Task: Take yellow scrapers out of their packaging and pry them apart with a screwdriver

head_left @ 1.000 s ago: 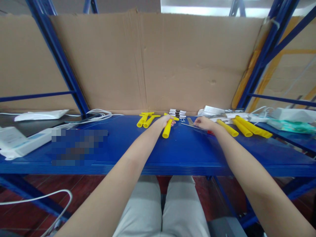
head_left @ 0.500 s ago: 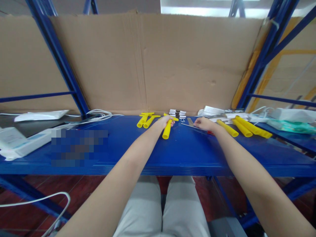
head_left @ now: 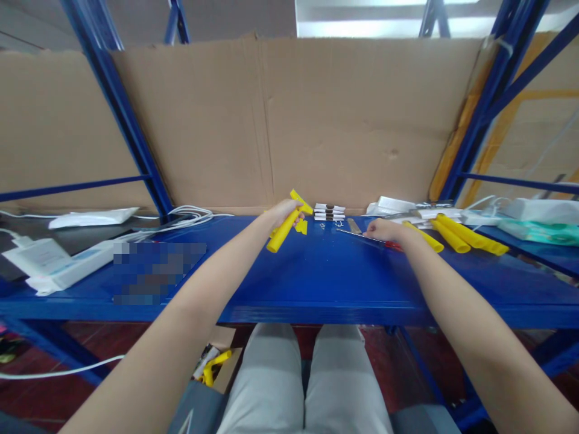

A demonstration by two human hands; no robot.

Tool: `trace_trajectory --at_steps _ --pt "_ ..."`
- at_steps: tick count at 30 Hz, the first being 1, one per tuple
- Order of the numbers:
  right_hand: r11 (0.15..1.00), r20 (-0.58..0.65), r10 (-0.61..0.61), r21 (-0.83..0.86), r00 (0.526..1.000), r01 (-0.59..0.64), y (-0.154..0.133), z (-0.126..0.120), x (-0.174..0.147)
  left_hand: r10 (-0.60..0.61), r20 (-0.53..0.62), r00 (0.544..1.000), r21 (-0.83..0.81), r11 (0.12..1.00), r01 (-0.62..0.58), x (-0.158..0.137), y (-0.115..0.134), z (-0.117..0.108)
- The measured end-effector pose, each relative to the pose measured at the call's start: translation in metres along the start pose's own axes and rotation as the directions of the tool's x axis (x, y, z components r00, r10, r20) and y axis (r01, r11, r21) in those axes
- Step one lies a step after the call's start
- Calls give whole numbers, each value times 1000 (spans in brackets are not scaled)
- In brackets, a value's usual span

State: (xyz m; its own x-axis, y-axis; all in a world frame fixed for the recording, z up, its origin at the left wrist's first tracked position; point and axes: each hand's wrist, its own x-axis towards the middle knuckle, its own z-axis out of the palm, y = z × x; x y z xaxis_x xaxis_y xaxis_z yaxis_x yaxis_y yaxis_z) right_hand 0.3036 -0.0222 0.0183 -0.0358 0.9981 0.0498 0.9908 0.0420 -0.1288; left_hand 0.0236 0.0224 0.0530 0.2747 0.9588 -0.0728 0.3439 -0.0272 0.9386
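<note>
My left hand (head_left: 286, 208) is closed around a yellow T-shaped plastic tube (head_left: 281, 235), tilted, with its open end toward me. Below that hand more yellow plastic (head_left: 301, 226) shows, partly hidden by hand and forearm. My right hand (head_left: 379, 229) is at the table with its fingers curled together. Along its near side runs a screwdriver with a red handle (head_left: 393, 246) and a thin metal shaft pointing left; whether the fingers grip it is unclear. Just left of the fingertips lies a flat greyish strip (head_left: 353, 226). Several tiny pale parts (head_left: 338, 224) lie beyond the shaft's tip.
Small white bundles with dark bands (head_left: 329, 212) are stacked by the cardboard wall (head_left: 353, 120). Several yellow tubes (head_left: 452, 234) lie right of my right forearm, near white packets (head_left: 393, 206). At left are white cables (head_left: 192, 212) and a power strip (head_left: 76, 265). Blue posts (head_left: 122, 114) flank the table.
My left hand has moved left and up with the yellow T-shaped tube, which is now tilted. The pieces at its left are now mostly covered. My right hand stays nearly in place; the view shifted slightly.
</note>
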Motion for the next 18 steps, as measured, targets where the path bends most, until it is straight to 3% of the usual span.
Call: trace_trajectory --at_steps 2,5,8,11,18 --pt "1000 17 -2 -14 1000 3 -1 -1 0 76 -67 995 163 985 -64 -12 -2 -13" --pt "999 56 -4 -43 998 6 -3 -5 -2 268 -161 950 423 888 -178 -29 -10 -26" --pt "998 81 -3 -55 997 7 -4 -13 -8 362 -145 921 605 769 -207 -42 -23 -28" --pt "998 64 19 -66 998 -15 -5 -22 -12 411 -40 911 629 718 -297 -50 -35 -25" --pt "995 83 72 -81 994 -65 -4 -28 -17 546 -9 838 660 633 -405 -49 -51 -32"
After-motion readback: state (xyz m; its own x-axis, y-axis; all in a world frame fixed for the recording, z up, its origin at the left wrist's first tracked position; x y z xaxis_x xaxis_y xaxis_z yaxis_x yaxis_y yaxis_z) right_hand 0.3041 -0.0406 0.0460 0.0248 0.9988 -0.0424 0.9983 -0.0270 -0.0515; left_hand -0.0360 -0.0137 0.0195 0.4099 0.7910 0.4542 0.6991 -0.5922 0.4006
